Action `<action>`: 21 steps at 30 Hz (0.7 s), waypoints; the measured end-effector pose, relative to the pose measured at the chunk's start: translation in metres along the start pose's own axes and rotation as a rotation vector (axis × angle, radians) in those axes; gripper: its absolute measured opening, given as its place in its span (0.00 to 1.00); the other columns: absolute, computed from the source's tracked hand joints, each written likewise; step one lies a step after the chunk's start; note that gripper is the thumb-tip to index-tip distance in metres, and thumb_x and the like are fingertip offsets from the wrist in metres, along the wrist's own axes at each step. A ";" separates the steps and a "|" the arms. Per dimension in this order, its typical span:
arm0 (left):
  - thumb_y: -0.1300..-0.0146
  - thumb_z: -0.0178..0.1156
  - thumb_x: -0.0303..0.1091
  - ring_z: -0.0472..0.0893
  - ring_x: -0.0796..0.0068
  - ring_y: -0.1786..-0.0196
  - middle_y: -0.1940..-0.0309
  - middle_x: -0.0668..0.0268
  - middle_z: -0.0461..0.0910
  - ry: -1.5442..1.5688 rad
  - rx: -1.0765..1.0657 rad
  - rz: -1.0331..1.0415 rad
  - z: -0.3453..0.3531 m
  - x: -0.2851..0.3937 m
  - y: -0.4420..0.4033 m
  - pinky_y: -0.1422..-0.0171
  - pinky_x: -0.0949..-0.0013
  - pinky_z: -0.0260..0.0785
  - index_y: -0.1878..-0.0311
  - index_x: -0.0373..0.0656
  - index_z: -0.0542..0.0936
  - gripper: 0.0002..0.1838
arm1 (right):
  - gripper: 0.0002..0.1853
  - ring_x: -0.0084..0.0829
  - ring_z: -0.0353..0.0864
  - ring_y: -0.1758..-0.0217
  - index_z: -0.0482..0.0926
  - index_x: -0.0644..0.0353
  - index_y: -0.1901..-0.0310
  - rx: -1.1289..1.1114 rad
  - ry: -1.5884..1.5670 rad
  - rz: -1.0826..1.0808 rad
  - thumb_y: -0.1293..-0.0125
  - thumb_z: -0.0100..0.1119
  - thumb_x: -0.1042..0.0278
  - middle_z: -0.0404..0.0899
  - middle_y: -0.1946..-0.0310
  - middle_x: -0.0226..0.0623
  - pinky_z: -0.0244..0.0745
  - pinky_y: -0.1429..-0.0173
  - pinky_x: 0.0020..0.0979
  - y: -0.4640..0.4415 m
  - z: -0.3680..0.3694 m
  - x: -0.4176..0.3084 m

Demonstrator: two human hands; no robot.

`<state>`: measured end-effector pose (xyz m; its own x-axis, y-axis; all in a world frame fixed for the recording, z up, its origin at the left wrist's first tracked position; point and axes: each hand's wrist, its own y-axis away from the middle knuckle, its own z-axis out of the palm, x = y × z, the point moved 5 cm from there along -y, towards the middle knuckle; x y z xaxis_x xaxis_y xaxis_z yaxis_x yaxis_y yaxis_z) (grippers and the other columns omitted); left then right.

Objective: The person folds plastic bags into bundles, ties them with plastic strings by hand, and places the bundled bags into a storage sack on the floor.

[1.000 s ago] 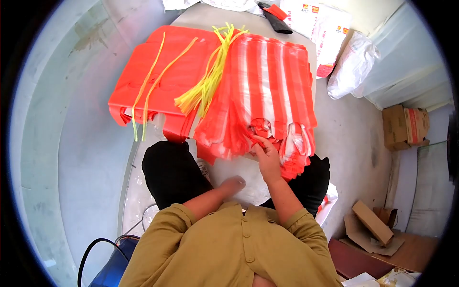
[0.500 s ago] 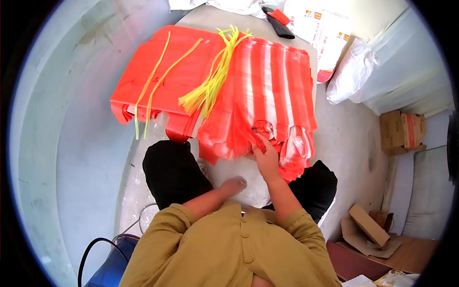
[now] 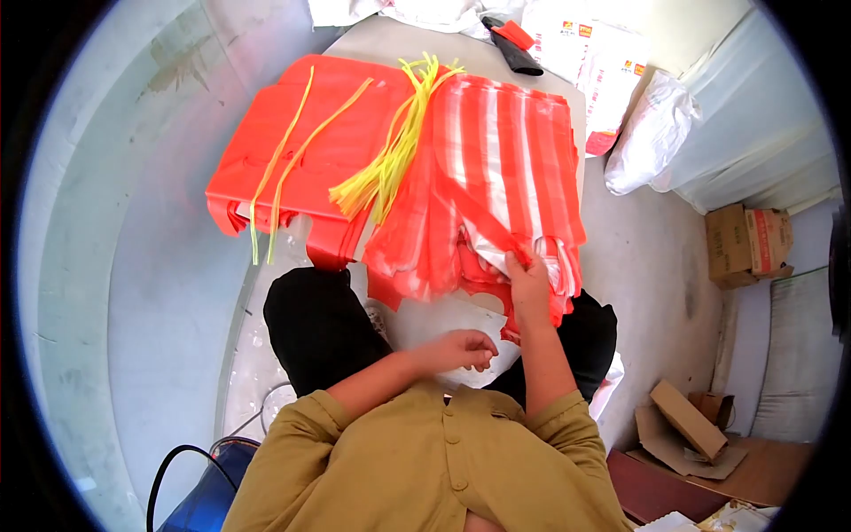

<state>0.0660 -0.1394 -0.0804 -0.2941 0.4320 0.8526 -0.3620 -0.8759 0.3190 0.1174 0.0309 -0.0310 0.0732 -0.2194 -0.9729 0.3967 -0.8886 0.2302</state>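
Note:
My right hand (image 3: 529,282) pinches the edge of a red plastic bag at the near right of a stack of red-and-white striped bags (image 3: 510,151), pulling a red strip slantwise across them. Below the stack, above my lap, my left hand (image 3: 463,350) has its fingers curled loosely together; nothing shows in it. To the left lies a pile of plain red bags (image 3: 328,115) with two loose yellow strips (image 3: 285,151) on it. A bundle of yellow strips (image 3: 394,155) rests between the two piles.
The piles lie on a grey table (image 3: 381,37). Behind are a black-and-red item (image 3: 514,49) and white printed sacks (image 3: 612,80). A stuffed white bag (image 3: 651,133), a cardboard box (image 3: 749,246) and flattened cardboard (image 3: 687,426) are at the right. A blue bag (image 3: 208,488) sits lower left.
My right hand has moved right, drawing a red bag edge out over the striped stack. My left hand has moved up and to the right, toward my right hand.

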 end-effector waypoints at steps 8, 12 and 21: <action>0.33 0.66 0.24 0.82 0.76 0.51 0.47 0.63 0.83 -0.309 0.895 0.440 -0.072 0.099 0.033 0.46 0.69 0.75 0.29 0.41 0.70 0.29 | 0.11 0.19 0.82 0.61 0.83 0.64 0.46 -0.006 0.325 -0.225 0.25 0.63 0.71 0.84 0.60 0.30 0.78 0.56 0.24 0.021 0.013 -0.090; 0.39 0.65 0.18 0.84 0.68 0.52 0.43 0.58 0.84 -0.730 0.937 0.681 -0.066 0.155 0.049 0.48 0.67 0.76 0.32 0.42 0.72 0.31 | 0.12 0.31 0.87 0.50 0.85 0.62 0.47 -0.199 0.582 -0.673 0.30 0.65 0.73 0.87 0.52 0.40 0.82 0.49 0.31 0.038 0.037 -0.074; 0.33 0.60 0.19 0.85 0.75 0.59 0.63 0.64 0.86 -0.497 0.880 0.432 -0.105 0.131 0.045 0.55 0.69 0.77 0.52 0.40 0.85 0.10 | 0.20 0.44 0.87 0.46 0.83 0.61 0.43 -0.231 0.641 -0.610 0.37 0.69 0.73 0.86 0.48 0.46 0.82 0.41 0.38 0.054 0.033 -0.058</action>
<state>-0.0820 -0.1002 0.0022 0.2168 0.0905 0.9720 0.5009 -0.8650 -0.0312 0.1045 -0.0176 0.0388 0.2576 0.5883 -0.7665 0.7015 -0.6594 -0.2704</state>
